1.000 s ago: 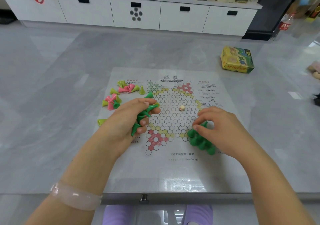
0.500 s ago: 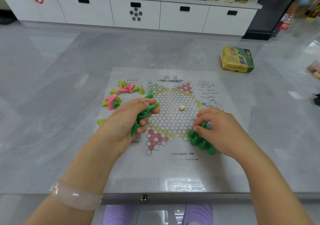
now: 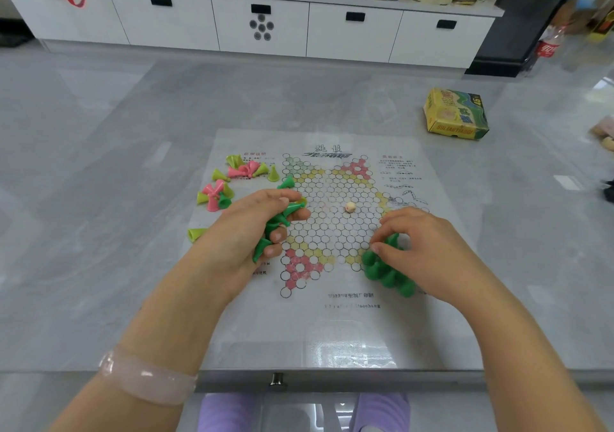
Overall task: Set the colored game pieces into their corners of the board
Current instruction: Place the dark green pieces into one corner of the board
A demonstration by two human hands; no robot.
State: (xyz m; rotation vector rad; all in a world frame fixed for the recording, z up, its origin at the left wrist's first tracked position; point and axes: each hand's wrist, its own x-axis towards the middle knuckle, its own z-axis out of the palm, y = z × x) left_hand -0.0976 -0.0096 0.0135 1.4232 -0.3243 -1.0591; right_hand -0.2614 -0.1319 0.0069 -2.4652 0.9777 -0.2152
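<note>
Head view first: we see our left hand (image 3: pixel 252 232) curled around a bundle of dark green cone-shaped plastic pieces (image 3: pixel 277 223), its fingers (image 3: pixel 292 214) wrapped tightly so that the cones poke out above and below the fist, over the left edge of the printed paper game board with its hexagon grid of circles (image 3: pixel 332 222). Our right hand (image 3: pixel 422 248) sits at the board's near right corner, fingertips (image 3: pixel 377 248) pinching one green cone at the top of a cluster of dark green pieces standing upright (image 3: pixel 387 273) there, packed touching one another. A small cream die (image 3: pixel 350 207) lies near the middle of the grid. On the sheet's left margin, loose lime and pink cones (image 3: pixel 246 169) lie tipped over in one heap, with a second pink, lime and green heap (image 3: pixel 216 195) nearer us, and one lime cone (image 3: pixel 196 234) lies on its side just beside our left wrist. The sheet rests flat on the glossy grey worktop (image 3: pixel 99 232). A translucent pale pink bangle (image 3: pixel 146 378) circles our left wrist. A yellow and green cardboard box (image 3: pixel 457 119) lies on the worktop, well apart from the board to the far right.
</note>
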